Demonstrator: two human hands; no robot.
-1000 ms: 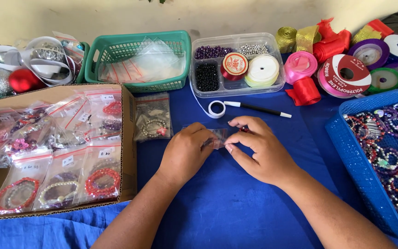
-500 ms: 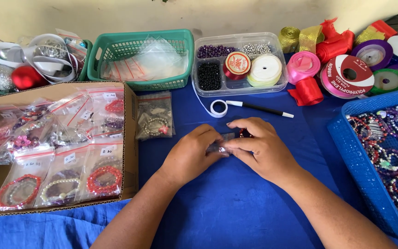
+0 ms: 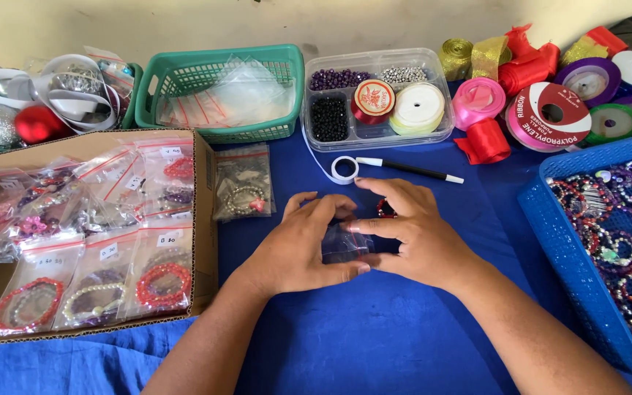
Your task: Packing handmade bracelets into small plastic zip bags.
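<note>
Both hands dropped slightly toward the desk [image 3: 374, 344] centre since earlier. Left hand [image 3: 298, 245] and right hand [image 3: 418, 234] each have their grip pinched on a small clear bag [image 3: 344, 245]; red bracelet [image 3: 385, 208] under right fingers.

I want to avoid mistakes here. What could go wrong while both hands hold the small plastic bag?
The small plastic bag is pinched between the left hand and right hand; the red bracelet may slip out. The pen and tape roll lie close and could be knocked.
</note>
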